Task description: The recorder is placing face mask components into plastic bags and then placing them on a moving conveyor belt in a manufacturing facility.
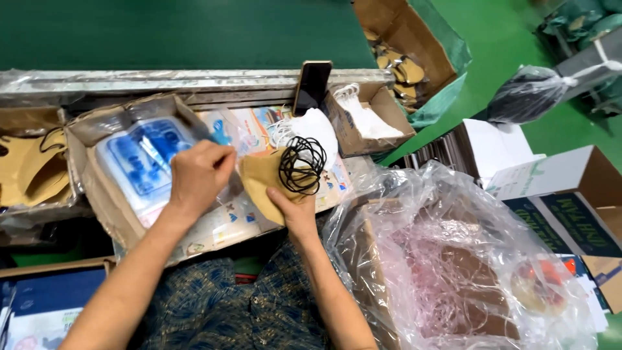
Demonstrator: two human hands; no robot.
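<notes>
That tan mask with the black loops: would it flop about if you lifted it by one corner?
Probably. The tan mask looks like thin, folded fabric, bending in the right hand, so likely floppy and light. Its black loops coil loosely and would likely dangle or snag.

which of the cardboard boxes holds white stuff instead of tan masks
The small open box beside the upright phone, right of the hands. The far box and the left-edge box hold tan masks.

Tan folded face mask point(264, 183) with black ear loops point(302, 165), pinched between left hand point(197, 176) and right hand point(295, 210), loops dangling above right thumb.
</notes>
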